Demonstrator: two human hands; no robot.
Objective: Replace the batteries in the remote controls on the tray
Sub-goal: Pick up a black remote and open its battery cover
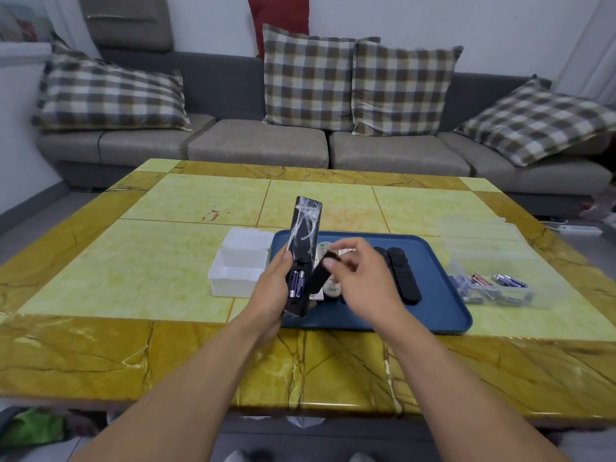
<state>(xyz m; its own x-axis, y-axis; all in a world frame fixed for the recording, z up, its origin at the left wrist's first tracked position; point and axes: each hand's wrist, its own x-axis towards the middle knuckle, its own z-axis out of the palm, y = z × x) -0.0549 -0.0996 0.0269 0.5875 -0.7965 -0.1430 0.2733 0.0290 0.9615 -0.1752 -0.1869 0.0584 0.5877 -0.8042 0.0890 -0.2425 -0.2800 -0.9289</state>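
Remote (304, 235), black and wrapped in crinkled clear film, stands tilted above the near left corner of the blue tray (443, 311), its back facing the camera. The left hand (271, 291) grips it around the lower part, thumb along the left edge and fingers curled behind. Its battery bay is uncovered, and two batteries (297, 283) with blue and silver casings lie side by side in it. The right hand (361, 278) pinches the black cover (321, 275) between thumb and fingers, just to the right of the open bay; whether the cover touches the remote cannot be told.

On the tray, partly hidden behind the hands, lie several more remotes: two pale ones (328, 288) with coloured buttons near the middle, and a long black one (405, 276) to the right, with another dark one half hidden beside it. The tray rests on a yellow-green marble-patterned table (133, 255). Just left of the tray sits a white box (238, 265) with its lid hinged open. Right of the tray, a clear box (500, 271) holds loose batteries (510, 281), some blue and some red.

Beyond the table stands a grey sofa (260, 141) with four plaid cushions (308, 78) and a red one (278, 15) behind them.
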